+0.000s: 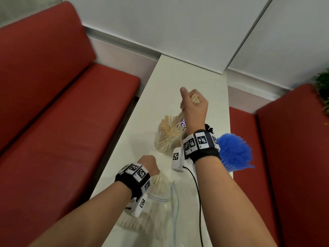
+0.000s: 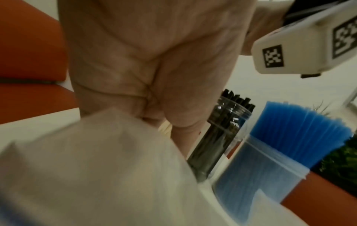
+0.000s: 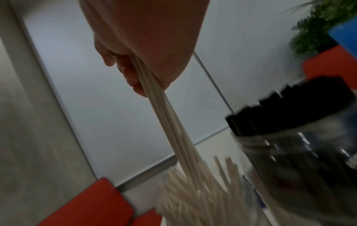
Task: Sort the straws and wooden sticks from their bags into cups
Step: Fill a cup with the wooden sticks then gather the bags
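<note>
My right hand (image 1: 193, 104) grips a bundle of wooden sticks (image 3: 170, 126) in a fist, thumb raised, above a clear cup (image 1: 166, 139) that holds several more sticks; the bundle's lower ends reach into that cup. My left hand (image 1: 148, 164) is curled on the clear plastic bag (image 2: 96, 160) of wooden sticks (image 1: 156, 180) lying on the white table (image 1: 170, 77). A clear cup of black straws (image 2: 222, 130) and a clear cup of blue straws (image 2: 280, 145) stand to the right.
Red benches (image 1: 62, 113) flank the narrow table on both sides. An empty zip bag (image 1: 174, 193) and a black cable (image 1: 197, 193) lie near the front. A green plant (image 1: 323, 86) stands at the far right. White walls close the far end.
</note>
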A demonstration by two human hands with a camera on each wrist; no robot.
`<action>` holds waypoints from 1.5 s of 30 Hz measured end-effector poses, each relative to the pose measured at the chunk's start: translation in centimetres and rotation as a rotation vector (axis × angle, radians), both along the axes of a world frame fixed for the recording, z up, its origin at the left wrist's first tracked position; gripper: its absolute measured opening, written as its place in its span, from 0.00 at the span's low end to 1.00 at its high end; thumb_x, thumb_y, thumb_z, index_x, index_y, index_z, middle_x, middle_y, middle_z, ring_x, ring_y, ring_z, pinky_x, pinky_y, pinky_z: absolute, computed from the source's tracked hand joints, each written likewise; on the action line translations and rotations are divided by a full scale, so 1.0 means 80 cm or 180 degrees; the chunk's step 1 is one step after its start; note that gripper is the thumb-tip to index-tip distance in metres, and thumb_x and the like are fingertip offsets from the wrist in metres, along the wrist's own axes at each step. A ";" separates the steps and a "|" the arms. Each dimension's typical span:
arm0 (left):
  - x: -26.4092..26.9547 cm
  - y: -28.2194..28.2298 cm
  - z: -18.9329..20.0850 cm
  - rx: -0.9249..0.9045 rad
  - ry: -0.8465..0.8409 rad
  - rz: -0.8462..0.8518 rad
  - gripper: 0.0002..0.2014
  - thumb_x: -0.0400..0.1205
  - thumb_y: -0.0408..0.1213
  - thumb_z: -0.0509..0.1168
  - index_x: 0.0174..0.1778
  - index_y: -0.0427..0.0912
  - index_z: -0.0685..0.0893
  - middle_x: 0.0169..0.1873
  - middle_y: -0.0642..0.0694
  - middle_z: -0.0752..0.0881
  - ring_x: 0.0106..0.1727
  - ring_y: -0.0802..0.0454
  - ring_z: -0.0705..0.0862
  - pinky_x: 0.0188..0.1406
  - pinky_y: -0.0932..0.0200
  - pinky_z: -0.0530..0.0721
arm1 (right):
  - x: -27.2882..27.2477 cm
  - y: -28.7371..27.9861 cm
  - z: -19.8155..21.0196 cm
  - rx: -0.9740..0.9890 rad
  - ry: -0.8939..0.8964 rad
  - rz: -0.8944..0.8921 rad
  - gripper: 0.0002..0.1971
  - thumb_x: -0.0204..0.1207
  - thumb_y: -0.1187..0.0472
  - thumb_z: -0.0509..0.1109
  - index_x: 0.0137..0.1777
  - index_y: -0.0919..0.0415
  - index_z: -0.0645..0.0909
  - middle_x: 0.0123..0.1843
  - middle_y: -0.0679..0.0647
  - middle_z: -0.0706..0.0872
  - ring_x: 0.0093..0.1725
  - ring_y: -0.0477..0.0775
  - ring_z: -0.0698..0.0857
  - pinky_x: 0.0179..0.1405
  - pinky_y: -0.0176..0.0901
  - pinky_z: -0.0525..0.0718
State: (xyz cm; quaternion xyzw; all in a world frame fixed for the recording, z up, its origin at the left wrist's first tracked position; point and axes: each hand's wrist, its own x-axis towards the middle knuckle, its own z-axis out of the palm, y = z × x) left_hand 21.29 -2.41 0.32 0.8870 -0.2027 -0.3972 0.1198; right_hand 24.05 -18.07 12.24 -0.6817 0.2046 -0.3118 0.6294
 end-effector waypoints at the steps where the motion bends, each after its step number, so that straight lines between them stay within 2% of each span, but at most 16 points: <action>1: -0.003 -0.002 -0.006 0.0076 -0.0067 -0.0100 0.18 0.81 0.44 0.69 0.58 0.32 0.84 0.56 0.39 0.87 0.57 0.44 0.86 0.44 0.59 0.80 | 0.001 0.000 -0.014 0.0055 0.0153 -0.0019 0.24 0.79 0.46 0.77 0.30 0.57 0.71 0.28 0.61 0.73 0.27 0.52 0.70 0.26 0.38 0.69; 4: -0.011 -0.006 -0.023 0.0256 -0.0130 -0.0153 0.24 0.79 0.52 0.71 0.59 0.34 0.84 0.57 0.41 0.87 0.59 0.45 0.86 0.50 0.58 0.82 | 0.001 -0.002 -0.051 0.0106 0.0544 -0.0055 0.24 0.79 0.46 0.77 0.27 0.51 0.71 0.26 0.56 0.75 0.24 0.50 0.69 0.29 0.40 0.70; 8: -0.020 -0.011 -0.048 0.0448 -0.0134 -0.0141 0.30 0.75 0.58 0.73 0.60 0.35 0.83 0.60 0.40 0.85 0.62 0.44 0.85 0.61 0.54 0.83 | -0.003 -0.008 -0.078 0.0123 0.0768 0.0050 0.18 0.78 0.51 0.79 0.33 0.55 0.77 0.26 0.50 0.83 0.24 0.48 0.74 0.27 0.37 0.74; 12: -0.031 -0.010 -0.069 0.0567 -0.0470 -0.0089 0.33 0.78 0.56 0.71 0.71 0.37 0.74 0.68 0.40 0.75 0.70 0.43 0.78 0.69 0.52 0.79 | -0.004 -0.015 -0.079 0.0024 0.0430 -0.0050 0.13 0.80 0.54 0.78 0.39 0.56 0.78 0.34 0.59 0.84 0.34 0.48 0.85 0.39 0.37 0.82; 14: -0.032 -0.008 -0.075 0.0592 -0.0643 -0.0154 0.27 0.83 0.50 0.67 0.72 0.38 0.73 0.68 0.41 0.74 0.70 0.45 0.78 0.68 0.54 0.77 | -0.004 -0.017 -0.079 -0.0071 0.0461 -0.0059 0.14 0.82 0.51 0.75 0.40 0.55 0.78 0.33 0.56 0.85 0.34 0.49 0.85 0.39 0.39 0.83; 17: -0.029 -0.007 -0.075 0.0529 -0.0515 -0.0131 0.20 0.82 0.44 0.68 0.67 0.39 0.77 0.66 0.40 0.78 0.66 0.44 0.81 0.64 0.54 0.80 | -0.005 -0.015 -0.088 -0.0202 0.0866 0.0147 0.15 0.87 0.50 0.69 0.41 0.57 0.79 0.32 0.48 0.86 0.34 0.46 0.83 0.38 0.37 0.82; 20: -0.026 -0.003 -0.073 0.0445 -0.0492 -0.0109 0.13 0.83 0.37 0.65 0.62 0.38 0.79 0.65 0.40 0.79 0.64 0.44 0.82 0.62 0.56 0.80 | -0.009 -0.012 -0.097 -0.0354 0.1259 0.0315 0.10 0.87 0.58 0.70 0.42 0.57 0.81 0.37 0.49 0.86 0.34 0.40 0.82 0.40 0.36 0.79; 23: -0.020 0.002 -0.069 0.0402 -0.0477 -0.0176 0.11 0.85 0.31 0.60 0.61 0.34 0.83 0.62 0.39 0.84 0.62 0.43 0.85 0.58 0.57 0.81 | -0.013 -0.008 -0.088 -0.0204 0.0911 0.0254 0.03 0.82 0.64 0.74 0.50 0.55 0.84 0.41 0.50 0.85 0.33 0.37 0.80 0.35 0.31 0.81; 27: -0.015 0.009 -0.067 0.0333 -0.0471 -0.0280 0.13 0.86 0.30 0.57 0.61 0.32 0.83 0.61 0.37 0.85 0.62 0.41 0.85 0.58 0.57 0.80 | -0.011 -0.004 -0.067 -0.0502 0.0232 -0.0015 0.03 0.85 0.59 0.70 0.52 0.52 0.85 0.45 0.39 0.88 0.45 0.40 0.84 0.48 0.32 0.82; 30: -0.015 0.009 -0.065 0.0313 -0.0458 -0.0318 0.13 0.85 0.29 0.57 0.60 0.31 0.84 0.60 0.37 0.86 0.62 0.41 0.85 0.57 0.56 0.80 | -0.015 0.006 -0.075 -0.1015 0.0675 0.0112 0.12 0.91 0.56 0.62 0.61 0.56 0.87 0.56 0.46 0.91 0.56 0.43 0.86 0.59 0.36 0.82; 32: -0.015 0.009 -0.064 0.0302 -0.0437 -0.0342 0.14 0.85 0.29 0.57 0.61 0.31 0.84 0.61 0.36 0.85 0.63 0.41 0.85 0.58 0.56 0.80 | -0.023 0.010 -0.093 -0.1295 0.1220 0.0332 0.18 0.93 0.57 0.57 0.75 0.63 0.81 0.71 0.55 0.86 0.71 0.51 0.83 0.72 0.41 0.77; 34: -0.016 0.011 -0.065 0.0288 -0.0408 -0.0362 0.14 0.86 0.29 0.56 0.62 0.30 0.83 0.62 0.36 0.85 0.64 0.41 0.84 0.60 0.56 0.80 | -0.031 0.013 -0.110 -0.1471 0.1648 0.0665 0.23 0.95 0.56 0.53 0.85 0.64 0.70 0.85 0.59 0.73 0.87 0.56 0.67 0.86 0.47 0.63; 36: -0.017 0.014 -0.067 0.0248 -0.0441 -0.0322 0.13 0.86 0.29 0.56 0.62 0.30 0.82 0.62 0.36 0.85 0.64 0.41 0.84 0.59 0.56 0.80 | -0.032 0.014 -0.115 -0.1786 0.1781 0.0738 0.27 0.95 0.50 0.50 0.89 0.62 0.61 0.92 0.59 0.58 0.92 0.55 0.49 0.91 0.51 0.45; 38: -0.018 0.016 -0.068 0.0170 -0.0502 -0.0230 0.13 0.86 0.28 0.55 0.62 0.31 0.80 0.62 0.36 0.85 0.63 0.41 0.84 0.58 0.56 0.80 | -0.028 0.013 -0.112 -0.2088 0.1607 0.0537 0.30 0.94 0.45 0.50 0.91 0.60 0.57 0.93 0.57 0.51 0.92 0.54 0.41 0.90 0.52 0.35; 42: -0.014 0.018 -0.063 -0.0061 -0.0368 -0.0101 0.13 0.88 0.33 0.55 0.64 0.32 0.77 0.62 0.36 0.84 0.62 0.40 0.83 0.55 0.55 0.78 | -0.029 0.020 -0.101 -0.2354 0.1780 0.0711 0.29 0.94 0.47 0.51 0.91 0.58 0.55 0.93 0.58 0.50 0.92 0.56 0.39 0.90 0.58 0.34; 45: -0.008 0.020 -0.055 -0.0272 -0.0124 -0.0064 0.13 0.89 0.34 0.54 0.66 0.32 0.73 0.62 0.35 0.83 0.62 0.38 0.83 0.55 0.54 0.77 | -0.051 0.033 -0.095 -0.2068 0.0486 0.0415 0.23 0.93 0.60 0.56 0.88 0.55 0.66 0.89 0.51 0.66 0.92 0.51 0.54 0.91 0.56 0.50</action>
